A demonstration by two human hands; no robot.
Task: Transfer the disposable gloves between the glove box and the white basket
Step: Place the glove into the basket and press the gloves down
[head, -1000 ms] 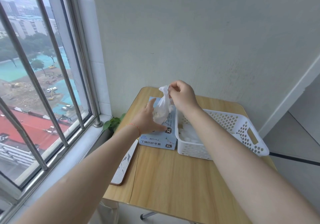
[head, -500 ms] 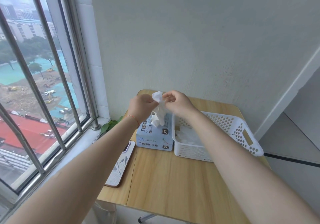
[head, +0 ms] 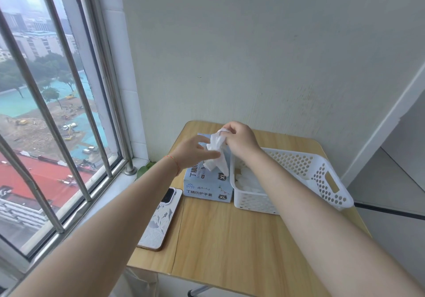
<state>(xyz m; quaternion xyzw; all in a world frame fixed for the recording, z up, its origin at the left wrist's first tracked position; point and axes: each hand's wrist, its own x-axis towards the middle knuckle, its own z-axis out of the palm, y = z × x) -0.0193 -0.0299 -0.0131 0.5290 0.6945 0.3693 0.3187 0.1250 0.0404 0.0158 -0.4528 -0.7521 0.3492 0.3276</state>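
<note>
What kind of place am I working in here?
Probably a corner of a high-floor room: a small wooden table against a plain wall, beside a barred window overlooking rooftops.

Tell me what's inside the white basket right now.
White gloves lie in the white basket, at its near-left end. The right forearm covers the basket's middle, so what lies there cannot be seen.

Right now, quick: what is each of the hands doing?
Left hand: open, fingers spread, thumb against the white glove above the glove box.
Right hand: closed, pinching the top of the glove.
</note>
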